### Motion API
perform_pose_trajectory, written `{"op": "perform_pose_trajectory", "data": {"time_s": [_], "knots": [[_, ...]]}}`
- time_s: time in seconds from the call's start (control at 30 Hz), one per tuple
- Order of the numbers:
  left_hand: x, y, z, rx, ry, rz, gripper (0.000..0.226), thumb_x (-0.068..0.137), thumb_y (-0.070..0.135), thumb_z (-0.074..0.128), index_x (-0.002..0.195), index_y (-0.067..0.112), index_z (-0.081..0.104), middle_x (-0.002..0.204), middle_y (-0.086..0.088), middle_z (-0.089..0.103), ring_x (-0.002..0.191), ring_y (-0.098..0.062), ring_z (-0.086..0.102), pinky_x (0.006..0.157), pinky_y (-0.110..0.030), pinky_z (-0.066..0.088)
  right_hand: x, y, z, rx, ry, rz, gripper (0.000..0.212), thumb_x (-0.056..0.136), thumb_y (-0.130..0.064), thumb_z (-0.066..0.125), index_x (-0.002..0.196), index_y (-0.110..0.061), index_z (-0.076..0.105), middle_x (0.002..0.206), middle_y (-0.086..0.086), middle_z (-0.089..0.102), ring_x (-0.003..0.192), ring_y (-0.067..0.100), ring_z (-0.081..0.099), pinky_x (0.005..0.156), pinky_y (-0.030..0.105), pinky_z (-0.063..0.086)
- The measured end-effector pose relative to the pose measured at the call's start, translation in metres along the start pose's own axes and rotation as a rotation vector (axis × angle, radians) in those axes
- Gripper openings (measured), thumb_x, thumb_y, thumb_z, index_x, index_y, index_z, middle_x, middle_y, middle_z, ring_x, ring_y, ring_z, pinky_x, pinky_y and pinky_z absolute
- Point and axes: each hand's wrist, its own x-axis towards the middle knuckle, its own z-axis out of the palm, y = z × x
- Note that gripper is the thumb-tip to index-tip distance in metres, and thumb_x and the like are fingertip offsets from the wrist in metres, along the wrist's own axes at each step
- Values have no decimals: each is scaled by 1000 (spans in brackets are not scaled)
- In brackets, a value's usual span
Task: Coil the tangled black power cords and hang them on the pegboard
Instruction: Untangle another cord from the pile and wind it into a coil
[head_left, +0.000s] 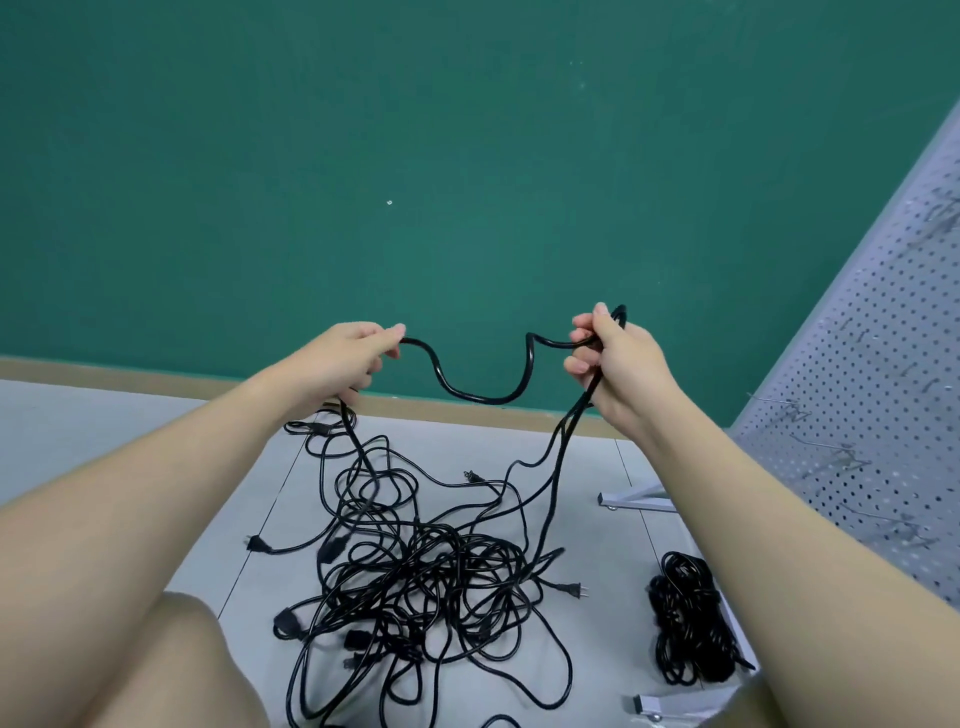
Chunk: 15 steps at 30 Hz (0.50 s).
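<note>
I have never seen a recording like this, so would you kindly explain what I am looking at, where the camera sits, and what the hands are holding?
There is no machine here: a person works with two bare hands, and the one picture comes from a camera worn on their head, looking forward and down.

The left hand and the right hand are raised in front of a green wall. Each has a grip on the same black cord, which sags in a loop between them and trails down from both hands.

Below, on the grey floor, lies a tangled pile of cords with several plugs sticking out. To the right lies a bundled cord, seemingly already coiled. At the right edge leans a perforated pegboard with metal hooks, on a white stand.
</note>
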Motion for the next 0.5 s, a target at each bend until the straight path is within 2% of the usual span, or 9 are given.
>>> {"op": "perform_pose_trajectory", "data": {"time_s": [0.07, 0.13, 0.2, 0.27, 0.33, 0.4, 0.5], "knots": [[-8, 4, 2, -5, -131, 43, 49, 90, 63, 66, 100, 15, 66, 70, 5, 32, 58, -16, 25, 53, -27, 27, 2, -5, 1, 95, -13, 8, 31, 112, -22, 42, 94, -2, 57, 77, 7, 52, 49, 10, 36, 47, 23, 38], [-16, 11, 6, 20, -272, 81, 69, 72, 74, 76, 103, 12, 67, 72, 3, 34, 61, -17, 28, 57, -27, 28, 5, -14, 2, 138, -26, -14, 31, 113, -22, 41, 97, -2, 58, 79, 8, 54, 49, 10, 39, 48, 23, 40], [-22, 21, 12, -24, -411, 81, 80, 64, 77, 79, 102, 8, 65, 70, 4, 29, 62, -17, 23, 57, -27, 23, 9, -21, 3, 26, -39, -58, 33, 113, -26, 40, 99, -2, 60, 84, 9, 59, 51, 11, 43, 50, 24, 44], [-26, 33, 18, -161, -477, 85, 66, 69, 68, 80, 96, 11, 64, 71, 5, 21, 61, -15, 18, 57, -27, 17, 13, -21, 0, -211, -9, -68, 39, 113, -33, 39, 101, -4, 63, 94, 11, 67, 53, 12, 46, 53, 27, 48], [-29, 44, 22, -304, -470, 108, 45, 80, 56, 75, 91, 15, 61, 75, 2, 15, 62, -14, 15, 56, -25, 15, 18, -19, -7, -423, 46, -34, 42, 112, -38, 38, 101, -7, 63, 99, 10, 73, 50, 13, 44, 54, 30, 49], [-32, 53, 26, -423, -427, 141, 30, 97, 45, 65, 87, 18, 57, 76, 1, 13, 61, -13, 14, 52, -23, 14, 22, -14, -16, -632, 85, -19, 39, 111, -37, 40, 96, -10, 64, 94, 8, 76, 49, 14, 43, 57, 31, 50], [-34, 62, 31, -577, -367, 141, 26, 107, 34, 48, 88, 18, 56, 75, 3, 13, 55, -9, 15, 46, -19, 16, 27, -3, -30, -960, 71, -80, 35, 107, -26, 45, 84, -12, 67, 76, 3, 68, 56, 18, 44, 67, 34, 46]]}}
